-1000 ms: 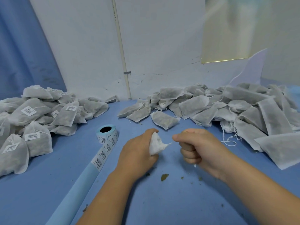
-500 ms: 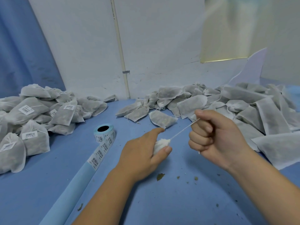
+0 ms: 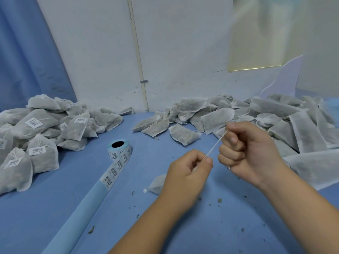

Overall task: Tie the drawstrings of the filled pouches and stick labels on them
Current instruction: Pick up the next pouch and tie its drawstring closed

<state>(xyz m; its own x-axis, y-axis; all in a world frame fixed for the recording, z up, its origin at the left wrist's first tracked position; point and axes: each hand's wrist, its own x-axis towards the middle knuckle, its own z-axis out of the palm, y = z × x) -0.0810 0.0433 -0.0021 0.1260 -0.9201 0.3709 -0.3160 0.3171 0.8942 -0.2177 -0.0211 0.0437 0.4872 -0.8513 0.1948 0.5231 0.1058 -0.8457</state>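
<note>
The pouch in work lies on the tabletop just beside the left hand, which partly hides it. I judge it light, soft and loosely filled, with thin non-woven fabric that could tear or shed contents; crumbs lie scattered nearby. The point of hold is the drawstring, not the body: it is thin and likely slippery, so it needs a firm pinch. The left hand pinches its lower end between thumb and fingertip. The right hand is clenched around the upper end, and the string runs taut between them. Count: one pouch in work, one drawstring span, one label roll with its strip unrolled, and two heaps, the labelled pile to the left and the unlabelled pile to the right, each too overlapped for an exact count.
</note>
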